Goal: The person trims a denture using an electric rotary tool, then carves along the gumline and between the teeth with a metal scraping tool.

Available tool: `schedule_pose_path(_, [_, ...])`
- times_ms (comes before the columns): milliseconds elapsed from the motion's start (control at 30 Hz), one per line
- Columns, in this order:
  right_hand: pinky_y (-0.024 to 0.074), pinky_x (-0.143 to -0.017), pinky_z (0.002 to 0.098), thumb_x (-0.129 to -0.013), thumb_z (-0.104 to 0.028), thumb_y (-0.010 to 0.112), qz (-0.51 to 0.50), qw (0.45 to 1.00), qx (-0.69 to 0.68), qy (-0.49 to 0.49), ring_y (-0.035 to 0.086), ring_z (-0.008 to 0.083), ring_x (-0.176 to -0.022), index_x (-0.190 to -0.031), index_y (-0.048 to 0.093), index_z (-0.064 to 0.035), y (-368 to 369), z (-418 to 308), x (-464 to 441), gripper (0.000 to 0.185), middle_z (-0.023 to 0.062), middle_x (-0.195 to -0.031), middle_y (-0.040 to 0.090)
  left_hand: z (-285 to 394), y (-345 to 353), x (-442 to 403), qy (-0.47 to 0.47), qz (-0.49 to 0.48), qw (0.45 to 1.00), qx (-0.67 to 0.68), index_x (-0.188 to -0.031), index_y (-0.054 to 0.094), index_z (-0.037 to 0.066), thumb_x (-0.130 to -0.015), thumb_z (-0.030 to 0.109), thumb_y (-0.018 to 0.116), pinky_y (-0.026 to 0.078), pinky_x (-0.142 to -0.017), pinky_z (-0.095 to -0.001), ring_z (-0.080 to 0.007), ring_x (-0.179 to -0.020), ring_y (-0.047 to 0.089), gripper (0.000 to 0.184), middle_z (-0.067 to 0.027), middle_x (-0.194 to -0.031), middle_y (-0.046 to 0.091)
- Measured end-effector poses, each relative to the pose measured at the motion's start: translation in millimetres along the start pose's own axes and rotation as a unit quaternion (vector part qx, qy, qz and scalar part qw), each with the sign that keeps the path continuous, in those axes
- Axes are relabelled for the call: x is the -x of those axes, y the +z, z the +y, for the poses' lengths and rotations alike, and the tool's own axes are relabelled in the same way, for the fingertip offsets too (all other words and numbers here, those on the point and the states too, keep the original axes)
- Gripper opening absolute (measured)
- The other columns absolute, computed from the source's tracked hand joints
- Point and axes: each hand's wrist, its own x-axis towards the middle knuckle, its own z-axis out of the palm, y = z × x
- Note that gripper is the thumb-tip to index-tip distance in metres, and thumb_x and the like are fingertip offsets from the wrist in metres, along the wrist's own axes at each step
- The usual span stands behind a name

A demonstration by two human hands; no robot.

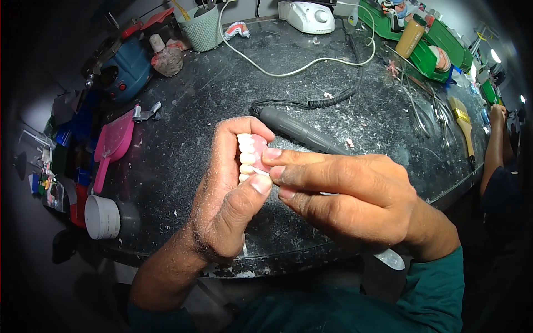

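Left hand [225,188] grips the denture [256,145] above the table's [189,105] near edge; right hand [355,194] pinches a slim, mostly hidden tool [261,171] there. Detailing, likely; next stroke wants steadiness.

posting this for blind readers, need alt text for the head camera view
A pink-based denture with pale teeth is held in the left hand, while the fingers of the right hand reach its pink side. Behind them, a dark handpiece with a coiled cord lies on a dusty black worktable.
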Motion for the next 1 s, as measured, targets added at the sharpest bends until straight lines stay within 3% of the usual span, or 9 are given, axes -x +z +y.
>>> schedule_pose_path(1000, [0.0646, -0.076, 0.0395, -0.070, 0.005, 0.079, -0.023, 0.999, 0.026, -0.042, 0.075, 0.0362, -0.094, -0.074, 0.065, 0.0050, -2.2, 3.8, -0.7, 0.014, 0.0233, -0.099, 0.070, -1.9, -3.6, -2.5, -0.028, -0.023, 0.999, 0.007, -0.127, 0.042, -0.001, -0.095, 0.037, 0.051, 0.041, -0.086, -0.0295, -0.0106, -0.095, 0.047, 0.050, -0.0059, -0.104, 0.049])
